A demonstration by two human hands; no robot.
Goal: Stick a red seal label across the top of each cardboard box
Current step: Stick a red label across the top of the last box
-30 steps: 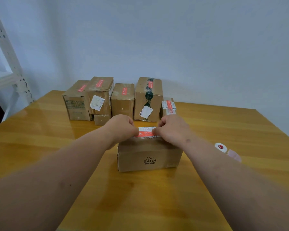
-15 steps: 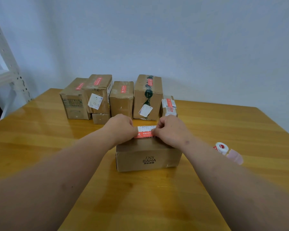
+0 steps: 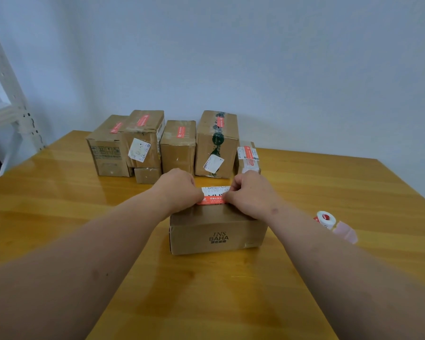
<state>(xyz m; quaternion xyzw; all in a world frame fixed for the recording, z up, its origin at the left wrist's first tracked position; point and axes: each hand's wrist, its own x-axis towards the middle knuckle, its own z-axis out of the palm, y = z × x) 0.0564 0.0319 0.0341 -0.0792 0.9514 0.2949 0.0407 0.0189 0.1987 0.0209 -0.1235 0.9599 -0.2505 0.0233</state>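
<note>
Left hand (image 3: 177, 190) and right hand (image 3: 249, 193) both pinching.

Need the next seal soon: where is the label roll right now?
The label roll lies on the table to the right of the right forearm.

I hold a red label (image 3: 212, 199) flat over the near box (image 3: 216, 231); six boxes (image 3: 179, 146) behind it already wear red labels.

Both ends of the red seal label (image 3: 214, 199) lie hidden under the hands. The shelf frame (image 3: 8, 99) is cut off at the left edge. Label print is too small to read.
</note>
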